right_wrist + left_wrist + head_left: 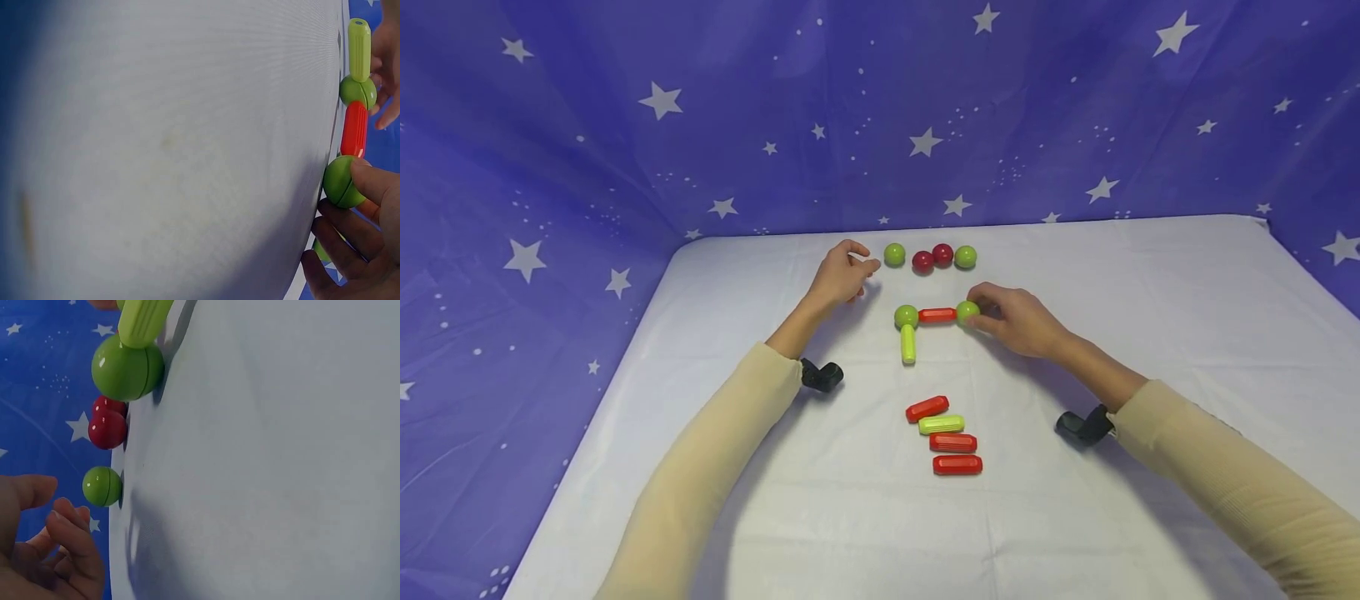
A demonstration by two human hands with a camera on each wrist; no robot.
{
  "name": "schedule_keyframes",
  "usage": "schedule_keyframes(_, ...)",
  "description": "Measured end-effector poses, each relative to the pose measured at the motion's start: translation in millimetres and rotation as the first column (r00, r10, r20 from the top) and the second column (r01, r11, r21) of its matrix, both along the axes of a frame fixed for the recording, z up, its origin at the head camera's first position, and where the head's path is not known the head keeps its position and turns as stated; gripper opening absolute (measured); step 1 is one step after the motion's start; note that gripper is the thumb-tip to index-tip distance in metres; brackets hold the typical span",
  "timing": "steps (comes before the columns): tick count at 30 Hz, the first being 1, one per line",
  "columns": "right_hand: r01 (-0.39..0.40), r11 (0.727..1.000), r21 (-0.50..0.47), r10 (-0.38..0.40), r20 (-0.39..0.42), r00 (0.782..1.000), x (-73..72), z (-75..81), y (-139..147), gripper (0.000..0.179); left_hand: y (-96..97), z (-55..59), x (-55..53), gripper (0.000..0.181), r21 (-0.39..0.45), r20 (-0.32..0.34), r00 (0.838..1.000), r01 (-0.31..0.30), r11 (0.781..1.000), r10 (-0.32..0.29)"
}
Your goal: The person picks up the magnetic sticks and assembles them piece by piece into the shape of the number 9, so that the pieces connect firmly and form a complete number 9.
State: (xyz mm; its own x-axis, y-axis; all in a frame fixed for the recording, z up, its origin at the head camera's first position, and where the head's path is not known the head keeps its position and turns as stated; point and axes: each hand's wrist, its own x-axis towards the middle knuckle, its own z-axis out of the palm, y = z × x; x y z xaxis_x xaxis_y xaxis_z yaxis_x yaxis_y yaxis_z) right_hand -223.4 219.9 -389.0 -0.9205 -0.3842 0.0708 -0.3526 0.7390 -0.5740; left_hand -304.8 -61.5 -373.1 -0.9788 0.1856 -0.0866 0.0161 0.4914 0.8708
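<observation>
My right hand point(1018, 321) pinches a green ball point(967, 312) between thumb and fingers; the right wrist view shows the thumb on that ball point(342, 181). From it a red rod point(937, 315) runs left to a second green ball point(906, 317). A yellow-green rod point(908, 343) points from this second ball toward the front, so the pieces form a corner. My left hand point(842, 273) hovers with loosely bent fingers, holding nothing, just left of a loose green ball point(894, 254). In the left wrist view a gap shows between its fingers and that ball point(102, 486).
Two red balls point(922, 262) and another green ball point(966, 257) lie in the back row. Nearer the front are a loose yellow-green rod point(941, 425) and three red rods point(957, 465). A white cloth point(820, 508) covers the table; a blue starred curtain point(865, 108) hangs behind it.
</observation>
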Motion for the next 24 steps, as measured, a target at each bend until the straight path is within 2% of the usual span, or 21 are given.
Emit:
schedule_keyframes(4, -0.005, 1.000, -0.005, 0.005, 0.000, 1.000, -0.3, 0.0, -0.7, 0.030, 6.0, -5.1, -11.3, 0.044, -0.058, -0.018, 1.000, -0.005, 0.998, 0.004)
schedule_keyframes(10, 0.001, 1.000, 0.000, -0.001, 0.006, 1.000, -0.5, 0.4, -0.2, 0.030, 14.6, -10.4, -20.9, 0.051, -0.122, -0.043, 0.998, 0.035, 0.992, -0.041)
schedule_keyframes(19, -0.005, 1.000, -0.002, 0.005, -0.003, 1.000, -0.3, 0.3, -0.5, 0.030, 16.2, -17.4, -33.0, 0.064, -0.004, -0.001, 0.991, 0.130, 0.991, -0.130)
schedule_keyframes(24, -0.004, 1.000, -0.003, 0.004, -0.006, 1.000, 0.0, 0.3, 0.0, 0.029, 18.3, -20.2, -36.0, 0.062, -0.026, -0.002, 0.986, 0.167, 0.986, -0.168)
